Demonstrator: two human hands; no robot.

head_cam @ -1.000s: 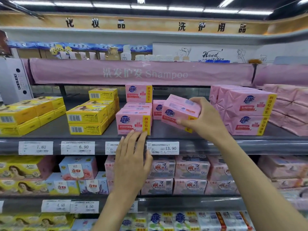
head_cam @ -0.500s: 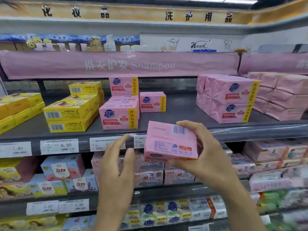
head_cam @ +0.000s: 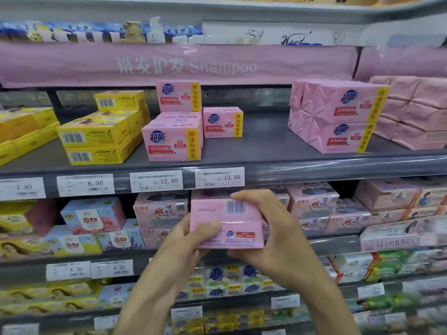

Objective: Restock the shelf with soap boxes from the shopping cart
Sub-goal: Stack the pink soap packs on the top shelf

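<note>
- Both hands were on it: left hand (head_cam: 183,245) and right hand (head_cam: 273,240) gripped one pink soap box (head_cam: 226,223) between them, one at each end.
- Left thumb (head_cam: 205,226) lay across the box's near face, while the right fingers (head_cam: 251,197) curled over the top right corner and the palm cupped that end.
- That box was held roughly level in front of the shelving, just below the front edge of the grey shelf (head_cam: 266,151), its barcode (head_cam: 236,206) on the upper face.
- Up on the shelf, matching pink boxes (head_cam: 171,141) stood stacked left of centre, with another (head_cam: 222,122) just behind and to the right.
- Big pink wrapped packs (head_cam: 338,117) sat well apart from them on the right, and yellow boxes (head_cam: 94,139) were stacked on the left.
- Right above the held box, a price tag (head_cam: 219,177) reading 13.90 was fixed to the shelf's edge.
- Overhead ran a pink banner (head_cam: 179,65) reading Shampoo.
</note>
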